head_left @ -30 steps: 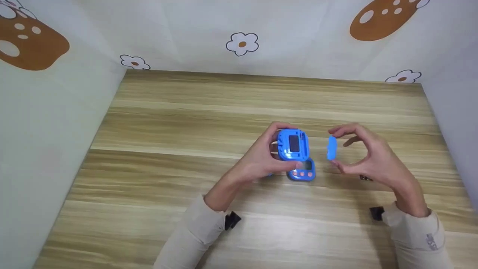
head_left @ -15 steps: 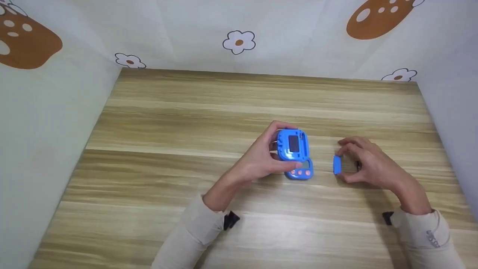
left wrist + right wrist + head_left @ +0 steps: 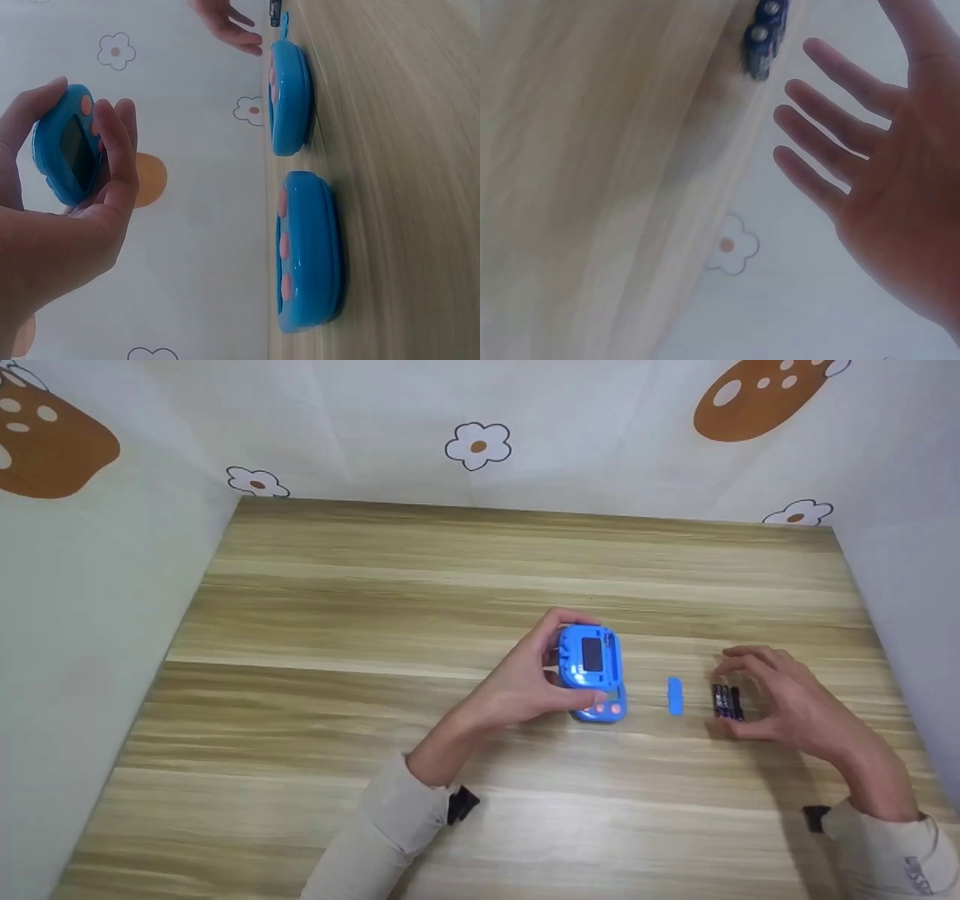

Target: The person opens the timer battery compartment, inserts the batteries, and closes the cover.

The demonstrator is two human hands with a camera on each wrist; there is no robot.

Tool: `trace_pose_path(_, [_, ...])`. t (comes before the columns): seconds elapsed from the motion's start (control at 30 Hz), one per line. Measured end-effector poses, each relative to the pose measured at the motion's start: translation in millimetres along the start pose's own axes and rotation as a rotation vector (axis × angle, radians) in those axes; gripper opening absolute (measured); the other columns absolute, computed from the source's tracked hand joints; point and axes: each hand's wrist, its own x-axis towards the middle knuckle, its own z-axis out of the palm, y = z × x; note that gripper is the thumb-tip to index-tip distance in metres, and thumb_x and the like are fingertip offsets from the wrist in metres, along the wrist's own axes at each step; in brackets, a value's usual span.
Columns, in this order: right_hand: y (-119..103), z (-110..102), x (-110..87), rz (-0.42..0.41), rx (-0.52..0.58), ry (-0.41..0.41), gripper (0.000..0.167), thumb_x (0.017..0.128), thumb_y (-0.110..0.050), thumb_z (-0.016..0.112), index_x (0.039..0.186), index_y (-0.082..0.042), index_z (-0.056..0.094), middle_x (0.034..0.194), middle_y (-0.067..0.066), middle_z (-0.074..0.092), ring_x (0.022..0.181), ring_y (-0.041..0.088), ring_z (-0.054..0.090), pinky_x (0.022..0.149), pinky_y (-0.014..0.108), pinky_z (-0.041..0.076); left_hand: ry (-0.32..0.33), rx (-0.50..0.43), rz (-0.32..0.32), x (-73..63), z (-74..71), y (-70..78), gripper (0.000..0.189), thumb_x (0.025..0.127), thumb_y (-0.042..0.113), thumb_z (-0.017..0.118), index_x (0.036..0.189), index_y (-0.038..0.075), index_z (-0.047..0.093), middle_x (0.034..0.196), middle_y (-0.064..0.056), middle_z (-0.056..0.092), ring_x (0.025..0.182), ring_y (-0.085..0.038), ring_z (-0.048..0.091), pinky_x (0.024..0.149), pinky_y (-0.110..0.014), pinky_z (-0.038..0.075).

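Note:
My left hand [image 3: 517,682] grips a blue digital timer [image 3: 591,656] by its edges, back side up in the head view, with the long battery slot uncovered. The left wrist view shows its screen and pink buttons. Below it, another blue timer [image 3: 611,712] lies face up on the table, partly covered by the hand. A small blue battery cover [image 3: 676,696] lies loose to the right. Several dark batteries [image 3: 726,702] sit side by side beyond it. My right hand [image 3: 802,705] hovers around them, fingers spread and thumb apart, holding nothing.
The left wrist view reveals a further blue timer [image 3: 307,251] on the wooden table [image 3: 360,607], hidden from the head view by the left hand. A patterned cloth wall [image 3: 570,435] borders the table at the back, with plain walls at both sides.
The right hand has set the battery cover down on the table, let go of it and moved right to the batteries. The left hand keeps its grip on the timer, almost still.

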Motion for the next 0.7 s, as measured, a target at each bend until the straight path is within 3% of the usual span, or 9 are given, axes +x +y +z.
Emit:
trace_pose_path(0.5, [5.3,5.3,-5.4,0.032,-0.044,0.006,0.046,0.064,-0.020,0.091,0.102,-0.012,0.067,0.125,0.010,0.058,0.114,0.032,0.051,0.091,0.054,0.038,-0.009,0.040,-0.033,-1.6,0.9,-0.7,0.076,0.077,0.019,0.085,0.139,0.023,0.042,0.125,0.001,0.052,0.109,-0.022,0.057,0.085,-0.035,0.054])
trace_pose_path(0.7, [-26.5,-5.9,14.7,0.005,-0.016,0.060,0.045,0.069,-0.025,0.089,0.107,-0.018,0.067,0.130,0.002,0.057,0.119,0.026,0.050,0.092,0.050,0.039,-0.006,0.072,-0.025,-0.7,1.3,-1.2,0.074,0.076,0.021,0.087,0.135,0.032,0.044,0.126,0.003,0.051,0.111,-0.021,0.054,0.088,-0.039,0.052])
